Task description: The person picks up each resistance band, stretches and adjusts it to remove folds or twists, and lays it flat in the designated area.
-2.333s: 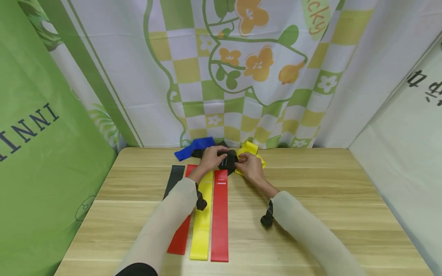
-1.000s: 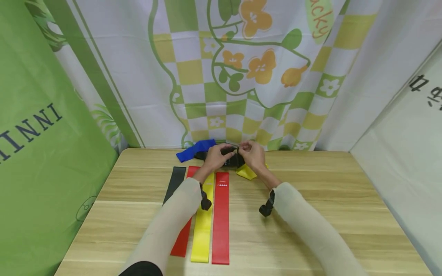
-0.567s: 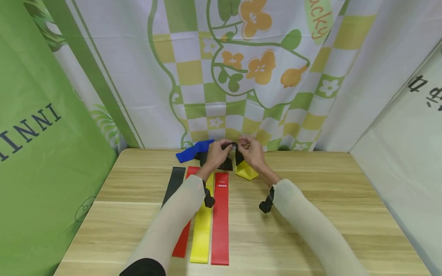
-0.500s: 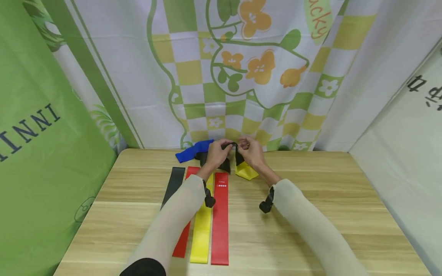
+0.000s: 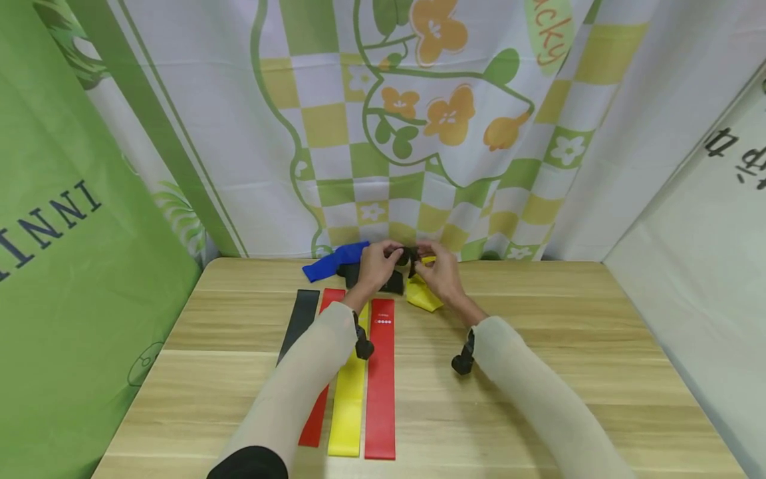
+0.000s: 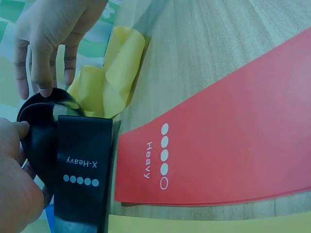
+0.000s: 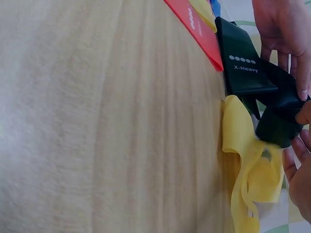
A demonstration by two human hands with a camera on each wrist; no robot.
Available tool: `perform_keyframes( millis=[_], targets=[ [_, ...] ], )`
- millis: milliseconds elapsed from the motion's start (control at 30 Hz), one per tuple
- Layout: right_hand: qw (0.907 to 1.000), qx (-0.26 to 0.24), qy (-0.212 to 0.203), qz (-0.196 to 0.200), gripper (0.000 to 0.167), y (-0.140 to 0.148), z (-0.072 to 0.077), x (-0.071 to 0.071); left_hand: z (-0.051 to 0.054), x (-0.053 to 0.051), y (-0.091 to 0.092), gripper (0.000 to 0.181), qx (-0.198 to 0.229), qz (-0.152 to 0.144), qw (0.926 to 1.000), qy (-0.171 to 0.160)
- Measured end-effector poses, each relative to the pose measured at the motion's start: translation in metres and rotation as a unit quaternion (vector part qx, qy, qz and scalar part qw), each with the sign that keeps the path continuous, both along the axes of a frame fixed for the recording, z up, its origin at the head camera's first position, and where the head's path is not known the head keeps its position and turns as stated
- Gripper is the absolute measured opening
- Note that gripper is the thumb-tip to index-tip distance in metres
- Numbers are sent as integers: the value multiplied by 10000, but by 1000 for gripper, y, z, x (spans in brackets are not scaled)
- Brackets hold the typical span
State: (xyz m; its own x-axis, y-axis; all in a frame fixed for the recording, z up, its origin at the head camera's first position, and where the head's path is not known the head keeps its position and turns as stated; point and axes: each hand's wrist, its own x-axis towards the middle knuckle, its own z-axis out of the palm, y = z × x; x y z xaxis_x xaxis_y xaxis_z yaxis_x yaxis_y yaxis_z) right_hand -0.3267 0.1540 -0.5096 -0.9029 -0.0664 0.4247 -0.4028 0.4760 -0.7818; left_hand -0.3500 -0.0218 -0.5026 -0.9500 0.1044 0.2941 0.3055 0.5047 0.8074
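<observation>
Near the table's back edge, my left hand (image 5: 376, 267) pinches a curled black band (image 6: 38, 138) at one side. Opposite it, my right hand (image 5: 441, 274) has its thumb on the band's other side, with the fingers behind; the same band (image 7: 279, 127) is looped between both hands. A flat black piece marked X-Heavy (image 6: 82, 145) lies beside the loop; whether they are one band I cannot tell. Just below my right hand is a crumpled yellow band (image 5: 423, 297), partly hidden by that hand.
A blue band (image 5: 338, 261) lies left of my left hand. Nearer me, a dark band (image 5: 300, 319), a red one (image 5: 314, 426), a yellow one (image 5: 345, 426) and a red Heavy one (image 5: 380, 386) lie lengthwise. My left arm covers parts. A curtain (image 5: 263, 219) hangs behind the table.
The black strip that hung below my right fingers has drawn up into a curl. My right fingers have spread and shifted slightly. The black piece below my left hand has turned a little.
</observation>
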Motion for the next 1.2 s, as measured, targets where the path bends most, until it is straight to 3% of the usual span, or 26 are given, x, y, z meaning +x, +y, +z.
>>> perform_keyframes(
  millis=[267, 500, 733, 967, 1200],
  targets=[
    [9999, -72, 15, -122, 42, -6, -4, 3, 3, -3, -2, 14, -84, 91, 9999, 114],
    [9966, -732, -384, -12, 45, -7, -3, 5, 9, -3, -6, 17, 167, 76, 9998, 63],
    [9860, -1567, -480, 319, 36, -2, 5, 6, 17, -3, -9, 17, 453, 1, 9989, 110],
    [9676, -2322, -640, 754, 31, 3, 15, 4, 24, -4, -9, 18, 718, -66, 9969, 317],
    [9606, -2546, -622, 927, 29, 5, 24, 7, 31, -4, -8, 17, 883, 5, 9955, 348]
  ],
)
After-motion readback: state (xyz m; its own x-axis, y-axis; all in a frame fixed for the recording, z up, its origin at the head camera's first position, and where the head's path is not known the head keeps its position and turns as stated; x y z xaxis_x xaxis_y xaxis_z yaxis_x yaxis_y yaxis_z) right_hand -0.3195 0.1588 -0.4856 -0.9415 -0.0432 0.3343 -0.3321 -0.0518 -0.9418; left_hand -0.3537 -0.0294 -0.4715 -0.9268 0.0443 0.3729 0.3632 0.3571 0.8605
